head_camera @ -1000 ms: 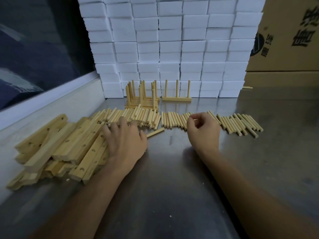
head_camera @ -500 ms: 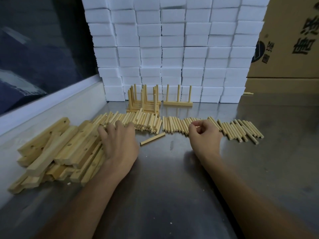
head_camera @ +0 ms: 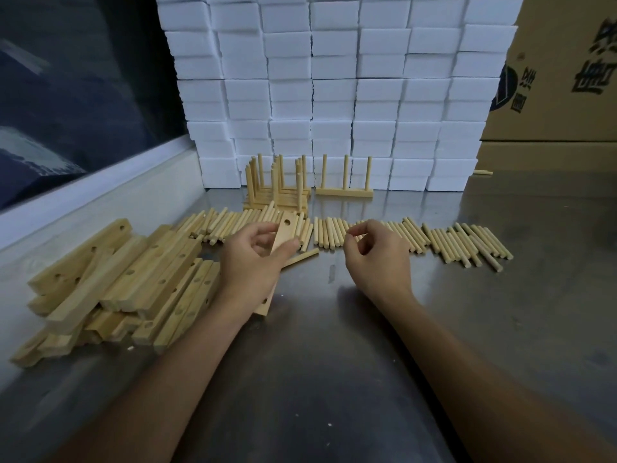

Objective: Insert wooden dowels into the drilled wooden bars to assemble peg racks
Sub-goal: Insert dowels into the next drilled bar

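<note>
My left hand (head_camera: 253,262) grips one drilled wooden bar (head_camera: 285,231) and holds it tilted up above the table; a hole shows near the bar's far end. My right hand (head_camera: 375,255) hovers over the row of loose dowels (head_camera: 434,237), thumb and forefinger pinched together as on a dowel, of which almost nothing shows. A heap of drilled bars (head_camera: 133,279) lies to the left. One stray dowel (head_camera: 303,256) lies just past my left hand.
Finished peg racks (head_camera: 277,190) are stacked at the back, with a single three-peg rack (head_camera: 344,192) beside them. Behind stands a wall of white foam blocks (head_camera: 334,95); cardboard boxes (head_camera: 567,78) are at the right. The steel table (head_camera: 334,379) has a raised ledge on the left.
My left hand was lying flat on the heap of bars; it now holds one bar lifted off the heap. My right hand has risen a little from the dowel row.
</note>
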